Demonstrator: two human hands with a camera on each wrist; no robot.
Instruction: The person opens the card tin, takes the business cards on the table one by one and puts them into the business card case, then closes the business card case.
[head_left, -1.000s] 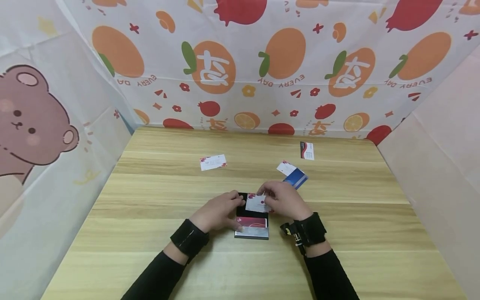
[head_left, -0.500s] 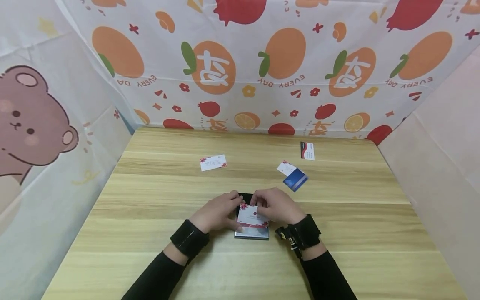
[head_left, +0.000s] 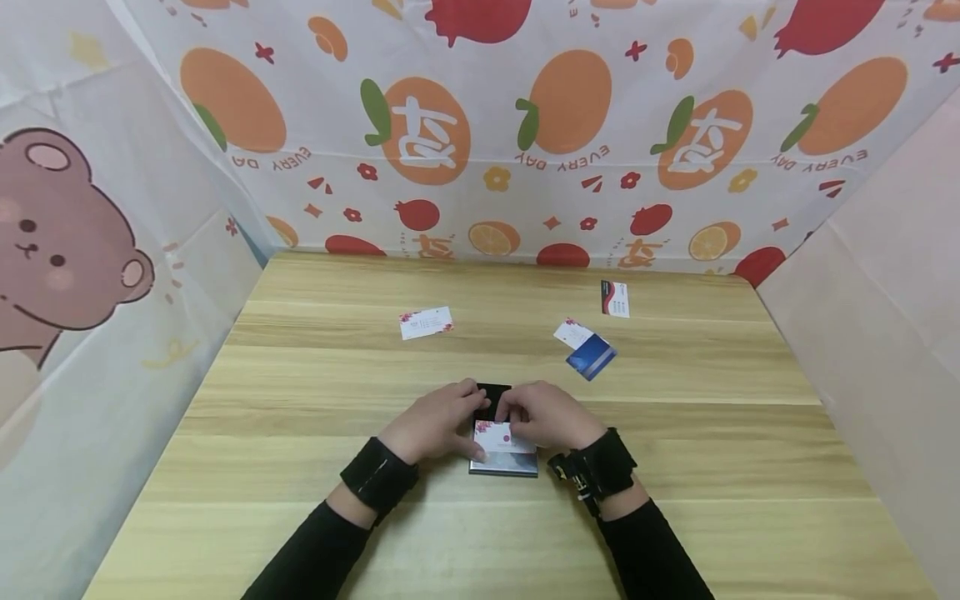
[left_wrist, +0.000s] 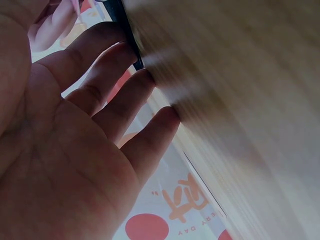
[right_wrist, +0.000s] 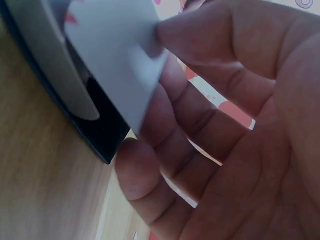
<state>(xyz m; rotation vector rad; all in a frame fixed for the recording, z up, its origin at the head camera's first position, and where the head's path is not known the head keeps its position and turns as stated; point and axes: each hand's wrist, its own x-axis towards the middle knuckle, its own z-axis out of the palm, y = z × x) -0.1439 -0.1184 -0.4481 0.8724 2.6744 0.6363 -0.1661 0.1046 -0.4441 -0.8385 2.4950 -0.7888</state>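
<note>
I count two hands (head_left: pixel 433 425) (head_left: pixel 558 415), one card case (head_left: pixel 510 465), one pinched white card (head_left: pixel 491 438), four loose cards (head_left: pixel 426 322) (head_left: pixel 573 333) (head_left: pixel 592 357) (head_left: pixel 617 299), two black wrist straps (head_left: pixel 380 477) (head_left: pixel 607 463) and one table (head_left: pixel 712 467).

In the lower left of the head view, the person's left sleeve (head_left: pixel 315 550) is plain black, long and close-fitting, ending short of the wrist. The right sleeve (head_left: pixel 656 550), at lower right of centre, matches it in colour and cut. A wide black wristband (head_left: pixel 380 477) wraps the left wrist, its surface faintly shiny. The right wrist wears a similar broad black band (head_left: pixel 610 462); from its inner side juts a small dark fitting (head_left: pixel 576 477) with pale, metallic-looking bits and a yellowish spot, its finer parts too small to make out. Narrow strips of forearm show between the bands and cuffs.
</note>
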